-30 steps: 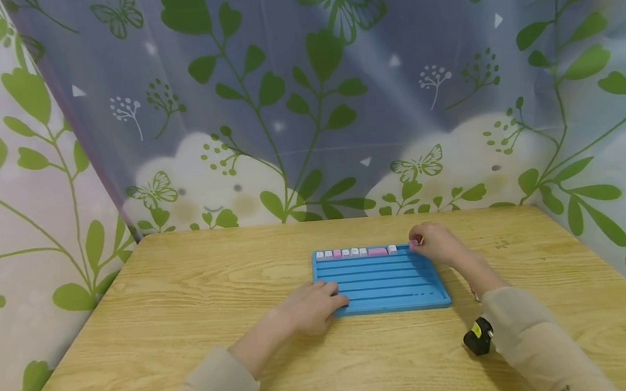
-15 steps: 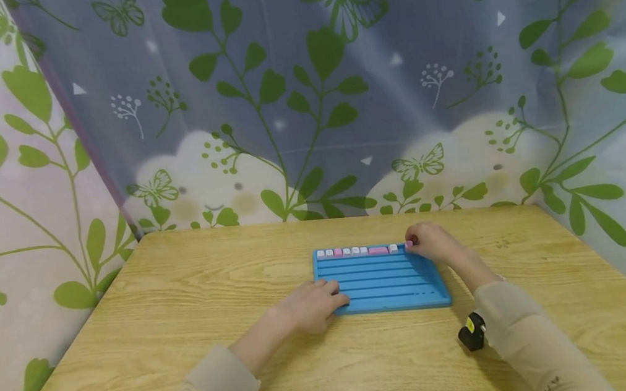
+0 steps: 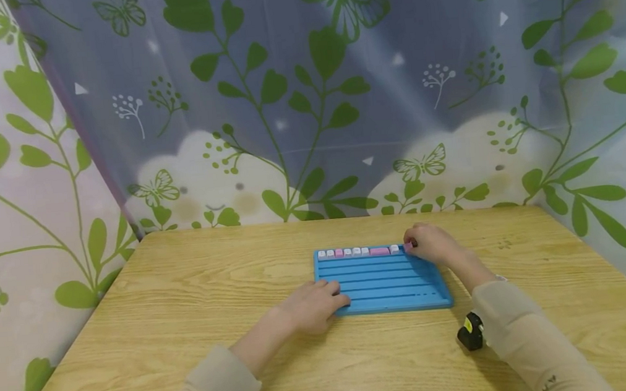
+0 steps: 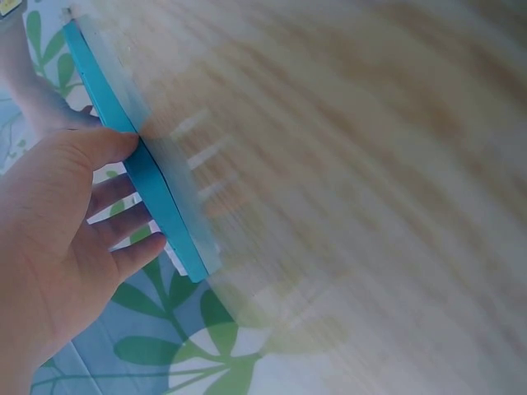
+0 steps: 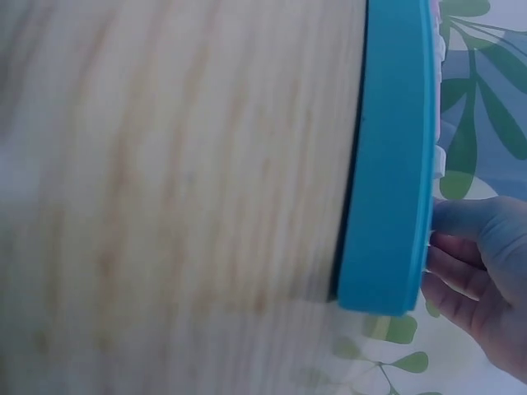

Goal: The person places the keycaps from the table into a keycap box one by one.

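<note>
In the head view, a blue keyboard base (image 3: 383,282) with ridged rows lies on the table. White and pink keycaps (image 3: 356,252) line its far row. My left hand (image 3: 313,307) holds the base at its left front corner; the left wrist view has the thumb (image 4: 115,146) against the front edge (image 4: 165,206) and the fingers beyond it. At the far right end of the top row, my right hand (image 3: 431,244) pinches a small pink keycap (image 3: 409,247). The right wrist view puts those fingers behind the base (image 5: 391,181), which hides the pinched keycap.
The wooden table (image 3: 197,280) reaches back to a leaf-patterned curtain (image 3: 304,97). A black wrist device (image 3: 471,332) hangs under the right sleeve, right of the base.
My right hand has moved slightly left along the far row with the pink keycap, closer to the last white keycap. The left hand has stayed in place.
</note>
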### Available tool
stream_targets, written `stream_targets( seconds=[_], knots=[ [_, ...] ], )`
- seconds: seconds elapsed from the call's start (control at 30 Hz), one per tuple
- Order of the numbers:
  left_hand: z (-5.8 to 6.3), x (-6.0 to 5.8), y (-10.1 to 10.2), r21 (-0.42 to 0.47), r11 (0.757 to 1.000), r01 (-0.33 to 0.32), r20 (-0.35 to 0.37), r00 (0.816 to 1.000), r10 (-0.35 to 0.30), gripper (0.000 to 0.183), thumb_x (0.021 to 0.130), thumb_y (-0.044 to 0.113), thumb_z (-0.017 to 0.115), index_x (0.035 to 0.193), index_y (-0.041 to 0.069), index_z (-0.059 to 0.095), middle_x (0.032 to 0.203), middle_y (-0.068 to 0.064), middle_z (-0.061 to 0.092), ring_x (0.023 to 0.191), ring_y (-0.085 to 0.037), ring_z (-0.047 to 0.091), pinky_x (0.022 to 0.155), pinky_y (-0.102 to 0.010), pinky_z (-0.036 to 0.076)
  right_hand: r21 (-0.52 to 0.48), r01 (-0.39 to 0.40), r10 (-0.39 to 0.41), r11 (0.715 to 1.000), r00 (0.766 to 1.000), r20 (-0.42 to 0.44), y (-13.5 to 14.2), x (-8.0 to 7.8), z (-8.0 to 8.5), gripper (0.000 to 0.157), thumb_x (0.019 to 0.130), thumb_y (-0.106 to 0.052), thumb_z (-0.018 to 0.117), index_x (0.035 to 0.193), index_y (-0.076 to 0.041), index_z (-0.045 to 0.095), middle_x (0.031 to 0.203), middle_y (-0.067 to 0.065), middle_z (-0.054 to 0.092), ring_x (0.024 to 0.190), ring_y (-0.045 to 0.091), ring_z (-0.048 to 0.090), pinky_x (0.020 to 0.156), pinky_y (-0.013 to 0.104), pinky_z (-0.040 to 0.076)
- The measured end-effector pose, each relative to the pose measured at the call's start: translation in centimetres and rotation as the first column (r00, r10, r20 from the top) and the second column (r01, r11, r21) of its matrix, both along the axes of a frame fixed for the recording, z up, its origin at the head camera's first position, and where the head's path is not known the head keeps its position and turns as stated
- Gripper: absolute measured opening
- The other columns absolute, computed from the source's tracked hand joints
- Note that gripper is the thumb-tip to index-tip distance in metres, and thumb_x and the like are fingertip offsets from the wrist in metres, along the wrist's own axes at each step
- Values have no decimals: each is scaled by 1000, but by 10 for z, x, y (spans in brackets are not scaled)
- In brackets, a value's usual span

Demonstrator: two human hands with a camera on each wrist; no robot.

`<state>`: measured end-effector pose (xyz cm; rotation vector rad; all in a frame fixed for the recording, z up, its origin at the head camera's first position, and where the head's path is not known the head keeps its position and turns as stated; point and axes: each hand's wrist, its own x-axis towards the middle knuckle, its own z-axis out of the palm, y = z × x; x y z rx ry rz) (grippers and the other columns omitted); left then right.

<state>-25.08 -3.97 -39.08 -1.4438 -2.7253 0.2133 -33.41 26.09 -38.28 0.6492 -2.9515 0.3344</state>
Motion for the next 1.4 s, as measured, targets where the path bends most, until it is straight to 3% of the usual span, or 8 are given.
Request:
stream_targets(
  seconds=[0.93, 1.4],
  knots=[
    [0, 2, 1, -3, 1000, -8, 11, 1000, 8, 31, 93, 23, 56, 124, 20, 56, 101, 2, 50, 85, -12, 45, 77, -25, 43, -15, -3, 3, 1000, 1000, 28, 0, -2, -3, 12, 85, -7, 63, 94, 0, 67, 79, 5, 62, 68, 18, 52, 66, 37, 47],
    [0, 2, 0, 5, 1000, -13, 14, 1000, 13, 32, 93, 23, 56, 125, 20, 56, 101, 2, 50, 85, -12, 45, 77, -25, 42, -16, -5, 5, 1000, 999, 33, -4, -2, -2, 13, 85, -7, 63, 97, -1, 66, 85, 9, 65, 76, 22, 59, 71, 40, 49]
  ],
)
